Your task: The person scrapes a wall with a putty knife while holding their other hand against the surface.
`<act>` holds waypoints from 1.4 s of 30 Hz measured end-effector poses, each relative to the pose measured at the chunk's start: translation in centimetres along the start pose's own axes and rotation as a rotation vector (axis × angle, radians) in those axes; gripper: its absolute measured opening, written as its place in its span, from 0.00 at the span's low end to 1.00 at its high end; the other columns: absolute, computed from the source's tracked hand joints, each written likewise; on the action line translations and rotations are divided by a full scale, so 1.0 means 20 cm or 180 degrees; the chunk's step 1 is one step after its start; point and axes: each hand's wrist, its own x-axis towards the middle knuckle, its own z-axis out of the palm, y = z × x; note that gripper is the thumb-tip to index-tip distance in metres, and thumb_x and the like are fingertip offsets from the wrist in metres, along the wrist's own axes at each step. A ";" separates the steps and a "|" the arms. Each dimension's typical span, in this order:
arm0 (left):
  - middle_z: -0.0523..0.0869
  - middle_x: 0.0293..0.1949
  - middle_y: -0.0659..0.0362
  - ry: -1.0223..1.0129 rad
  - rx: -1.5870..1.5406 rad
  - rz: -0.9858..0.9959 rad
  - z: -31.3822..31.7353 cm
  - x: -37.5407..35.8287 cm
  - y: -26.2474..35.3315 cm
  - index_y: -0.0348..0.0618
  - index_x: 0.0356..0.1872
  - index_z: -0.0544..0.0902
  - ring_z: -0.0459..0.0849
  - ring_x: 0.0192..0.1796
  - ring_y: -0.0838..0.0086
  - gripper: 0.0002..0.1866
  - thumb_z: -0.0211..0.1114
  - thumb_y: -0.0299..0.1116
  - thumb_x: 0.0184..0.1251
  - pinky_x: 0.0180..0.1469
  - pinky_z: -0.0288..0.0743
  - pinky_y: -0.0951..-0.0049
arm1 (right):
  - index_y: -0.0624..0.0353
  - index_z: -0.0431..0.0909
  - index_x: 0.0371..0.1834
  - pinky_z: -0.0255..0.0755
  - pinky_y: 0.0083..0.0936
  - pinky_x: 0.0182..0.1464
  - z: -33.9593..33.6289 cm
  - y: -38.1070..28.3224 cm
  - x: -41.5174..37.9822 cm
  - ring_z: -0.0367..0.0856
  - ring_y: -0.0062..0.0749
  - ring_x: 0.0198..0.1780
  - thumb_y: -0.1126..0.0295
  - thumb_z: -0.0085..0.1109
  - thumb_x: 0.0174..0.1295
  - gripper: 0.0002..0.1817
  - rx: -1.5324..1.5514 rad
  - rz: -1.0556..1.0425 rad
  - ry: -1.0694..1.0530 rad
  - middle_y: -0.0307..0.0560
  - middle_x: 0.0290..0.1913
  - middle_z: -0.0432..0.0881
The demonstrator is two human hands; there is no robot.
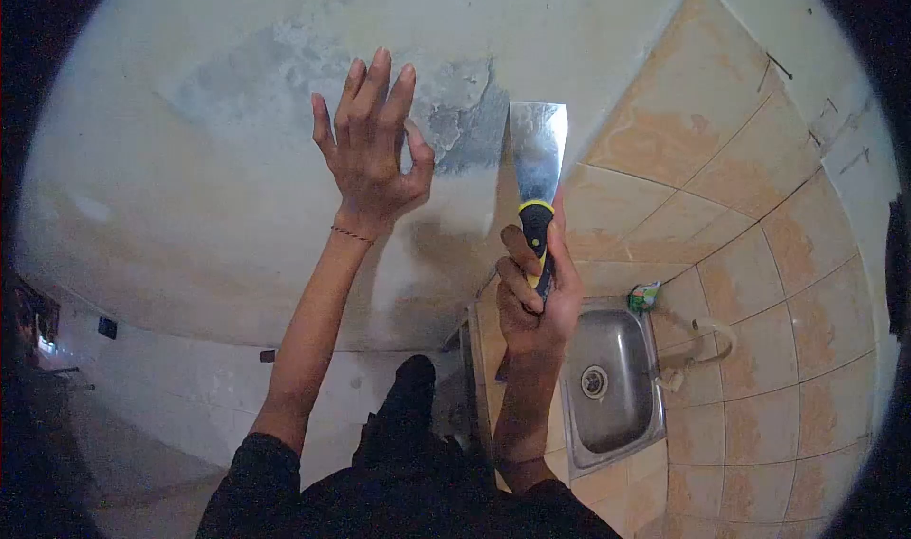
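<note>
My left hand (372, 155) is raised in front of the wall (285, 197), its fingers spread and nothing held. Behind and beside it, a grey rough patch (465, 117) shows where the wall's pale coating is gone, with a ragged edge at its right. My right hand (541, 288) is wrapped round the black and yellow handle of a putty knife (539, 150). The wide metal blade points up, just right of the grey patch. Whether the blade touches the wall I cannot tell.
A steel sink (617, 378) is set in the counter at the lower right, below my right hand. A tap (697, 354) and a green packet (643, 296) are beside it. Orange-patterned tiles (759, 330) cover the right wall.
</note>
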 end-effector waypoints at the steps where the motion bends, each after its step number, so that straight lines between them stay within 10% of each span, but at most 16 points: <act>1: 0.71 0.74 0.60 0.0017 0.0005 0.0006 0.00 0.00 0.00 0.55 0.72 0.74 0.65 0.78 0.67 0.35 0.56 0.35 0.57 0.83 0.33 0.52 | 0.36 0.49 0.83 0.50 0.09 0.09 0.00 0.00 0.01 0.55 0.14 0.14 0.60 0.40 0.82 0.29 0.0029 0.0007 -0.0034 0.38 0.29 0.62; 42: 0.71 0.75 0.59 -0.0085 0.0089 -0.0039 -0.01 0.01 0.00 0.54 0.72 0.74 0.65 0.77 0.66 0.35 0.57 0.35 0.57 0.83 0.34 0.52 | 0.37 0.49 0.84 0.53 0.11 0.09 0.02 0.05 0.00 0.58 0.16 0.15 0.60 0.41 0.81 0.29 -0.0274 -0.0153 0.0151 0.39 0.28 0.63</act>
